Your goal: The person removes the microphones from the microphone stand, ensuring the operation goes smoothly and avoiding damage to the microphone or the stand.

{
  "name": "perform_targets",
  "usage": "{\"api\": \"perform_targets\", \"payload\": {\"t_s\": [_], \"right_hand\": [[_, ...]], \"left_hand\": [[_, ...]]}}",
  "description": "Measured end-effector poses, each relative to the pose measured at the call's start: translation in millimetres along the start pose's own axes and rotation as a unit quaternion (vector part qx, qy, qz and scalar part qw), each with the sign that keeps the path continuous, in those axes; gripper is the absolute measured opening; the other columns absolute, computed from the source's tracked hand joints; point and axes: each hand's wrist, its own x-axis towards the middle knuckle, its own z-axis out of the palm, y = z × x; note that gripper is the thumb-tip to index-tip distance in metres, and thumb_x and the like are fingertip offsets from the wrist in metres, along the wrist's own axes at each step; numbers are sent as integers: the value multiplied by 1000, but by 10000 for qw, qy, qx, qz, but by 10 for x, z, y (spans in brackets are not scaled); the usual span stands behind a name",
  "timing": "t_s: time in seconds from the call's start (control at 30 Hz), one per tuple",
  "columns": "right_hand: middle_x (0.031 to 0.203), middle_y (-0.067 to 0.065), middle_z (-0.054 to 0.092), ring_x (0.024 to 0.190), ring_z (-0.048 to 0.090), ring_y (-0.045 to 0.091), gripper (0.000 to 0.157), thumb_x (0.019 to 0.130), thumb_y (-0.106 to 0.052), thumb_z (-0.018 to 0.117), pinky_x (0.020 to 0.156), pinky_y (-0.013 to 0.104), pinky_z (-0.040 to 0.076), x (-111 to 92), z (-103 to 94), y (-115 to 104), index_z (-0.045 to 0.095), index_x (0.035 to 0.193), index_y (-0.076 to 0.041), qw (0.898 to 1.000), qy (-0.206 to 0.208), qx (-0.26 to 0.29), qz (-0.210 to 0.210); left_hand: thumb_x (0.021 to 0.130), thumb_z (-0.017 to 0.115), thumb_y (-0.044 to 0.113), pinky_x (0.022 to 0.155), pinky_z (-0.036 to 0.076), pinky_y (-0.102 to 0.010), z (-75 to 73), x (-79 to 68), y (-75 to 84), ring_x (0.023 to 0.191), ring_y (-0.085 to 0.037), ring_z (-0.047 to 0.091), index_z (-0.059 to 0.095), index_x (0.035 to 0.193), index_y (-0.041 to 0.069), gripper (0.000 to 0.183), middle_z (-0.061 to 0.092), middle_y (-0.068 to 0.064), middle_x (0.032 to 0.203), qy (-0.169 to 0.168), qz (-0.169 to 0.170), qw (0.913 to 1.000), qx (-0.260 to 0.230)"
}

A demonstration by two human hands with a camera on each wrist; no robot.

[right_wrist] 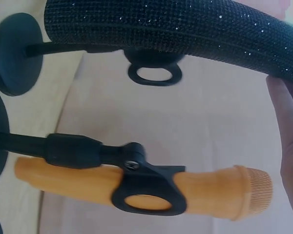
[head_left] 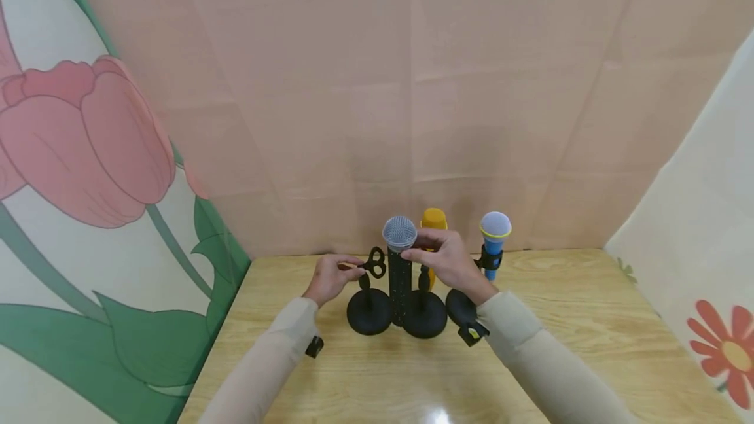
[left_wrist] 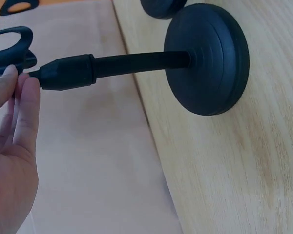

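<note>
Head; left grip (head_left: 330, 278) pinches stand clip (left_wrist: 9, 58); right grip (head_left: 449, 264) holds black microphone (head_left: 400, 283) upright; orange microphone (head_left: 434, 219) near

Upright glittery microphone (head_left: 400, 277) beside black stand (head_left: 368, 311)

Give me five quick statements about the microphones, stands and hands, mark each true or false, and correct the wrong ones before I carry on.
1. The right grip holds the black microphone. True.
2. The orange microphone sits in the clip of the middle stand. True.
3. The left grip holds the orange microphone. False: it pinches the empty clip atop the left stand.
4. The black microphone is already seated in the left stand's clip. False: it is outside that clip, held upright by the right grip.
5. The blue microphone has its head up, away from the table. True.
</note>
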Motion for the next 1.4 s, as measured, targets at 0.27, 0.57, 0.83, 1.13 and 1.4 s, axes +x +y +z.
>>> {"api": "perform_targets", "payload": {"t_s": [0.27,0.57,0.83,1.13,1.4], "right_hand": [[108,11,73,92,70,24,36,87,-21,80,80,32,58,-116,99,134,72,117,-3,9993,-17,84,377],[110,14,72,95,70,27,40,87,-23,80,78,34,59,-182,264,314,70,119,-1,9954,-75,548,786],[112,14,71,95,70,25,44,87,-26,80,78,39,59,-240,398,485,69,122,-1,9916,-179,769,1025],[109,15,71,93,70,23,42,89,-23,78,77,41,59,-244,567,650,69,121,2,9878,-212,1039,1136],[116,18,69,101,68,27,41,93,-19,74,77,43,59,-228,723,737,65,125,6,9820,-235,1267,1377]], "left_hand": [[89,71,-6,76,59,-33,-15,75,-18,84,-27,74,74,107,-8,18,72,-21,105,-192,-18,9977,-650],[87,68,-14,76,59,-34,-21,191,-73,84,-31,73,71,107,-13,20,68,-25,114,13,38,9945,-1043],[90,66,-11,78,59,-37,-32,276,-84,88,-34,73,70,110,-12,20,70,-26,107,60,-58,9965,-829],[92,66,-8,78,59,-35,-85,393,-80,88,-32,73,72,109,-8,19,72,-22,104,195,-156,9982,-554],[93,66,-6,78,59,-37,-133,492,-88,87,-30,73,73,108,-6,17,72,-20,104,198,-57,9998,-53]]}}
